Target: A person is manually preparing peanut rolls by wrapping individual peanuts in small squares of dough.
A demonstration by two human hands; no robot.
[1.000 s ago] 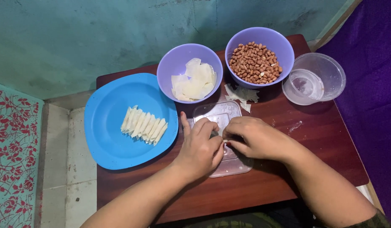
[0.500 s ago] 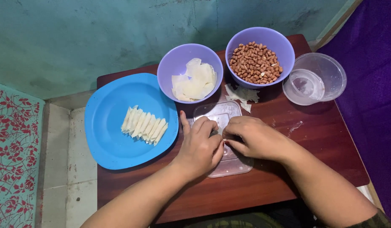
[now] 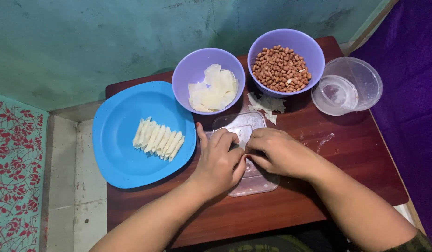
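Resting on a clear plastic lid near the middle of the brown table, the left hand and right hand meet fingertip to fingertip, curled tight. Whatever they pinch is hidden. A blue plate of rolled wrappers lies left.

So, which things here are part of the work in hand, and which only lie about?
In use:
left hand and right hand, fingertips together over the clear lid
blue plate with rolled pieces
bowl of white wrappers
bowl of peanuts

Lying about:
clear container
wrapper scraps
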